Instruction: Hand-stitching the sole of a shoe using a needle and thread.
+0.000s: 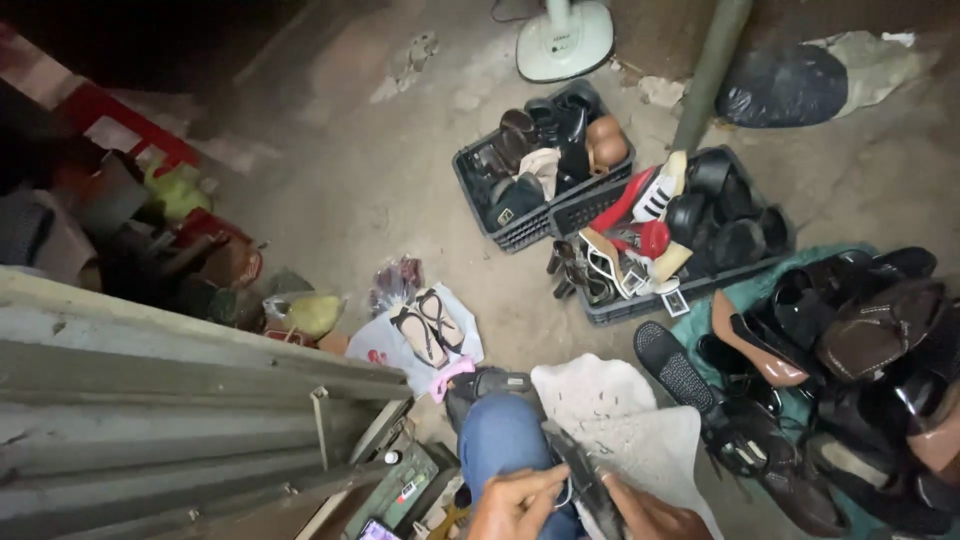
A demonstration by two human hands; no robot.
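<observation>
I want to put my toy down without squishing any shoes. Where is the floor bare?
The widest bare floor lies between the dark crate of shoes, the white fan base and the red clutter at the left. A smaller patch sits between the flat sandals and the second crate. The right side is crowded with piled shoes.

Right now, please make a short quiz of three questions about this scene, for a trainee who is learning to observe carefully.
1. True or false: both hands, the left hand and the right hand, touch the dark shoe piece.
2. What lies on the white bag? A) a red sneaker B) a pair of strappy sandals C) a hammer
3. Fill in: the two black crates on the floor are filled with ____.

Key: 1 true; 2 B; 3 shoes
</observation>
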